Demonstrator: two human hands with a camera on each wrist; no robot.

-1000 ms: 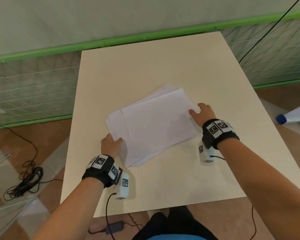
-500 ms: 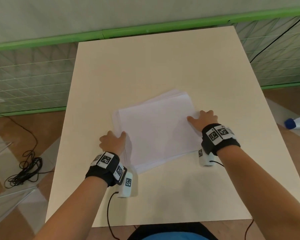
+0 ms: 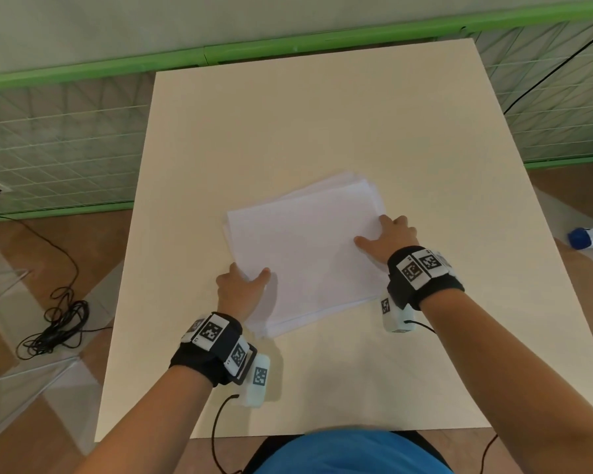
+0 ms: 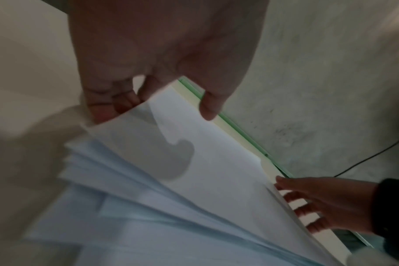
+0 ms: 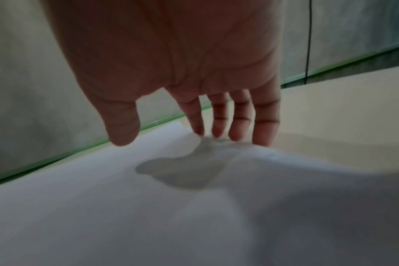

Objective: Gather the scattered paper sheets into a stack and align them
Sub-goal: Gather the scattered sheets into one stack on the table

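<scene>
A stack of white paper sheets point(image 3: 305, 251) lies slightly fanned at the middle of the cream table point(image 3: 322, 114). My left hand point(image 3: 250, 273) holds the stack's near-left edge, its thumb on the top sheet. The left wrist view shows that hand point(image 4: 157, 111) with curled fingers point(image 4: 107, 106) at the lifted edge and the lower sheets point(image 4: 148, 216) still spread. My right hand point(image 3: 374, 230) is at the right edge. There its straight fingers point(image 5: 216, 126) touch the paper point(image 5: 148, 198) and the thumb hovers over the top sheet.
A green-framed mesh fence point(image 3: 65, 131) runs behind and beside the table. A coil of black cable point(image 3: 55, 323) lies on the floor at the left. A white bottle with a blue cap point(image 3: 589, 237) lies on the floor at the right.
The two hands have pushed the sheets inward, so the loose fan has closed into a tighter stack. My left thumb has come onto the top sheet.
</scene>
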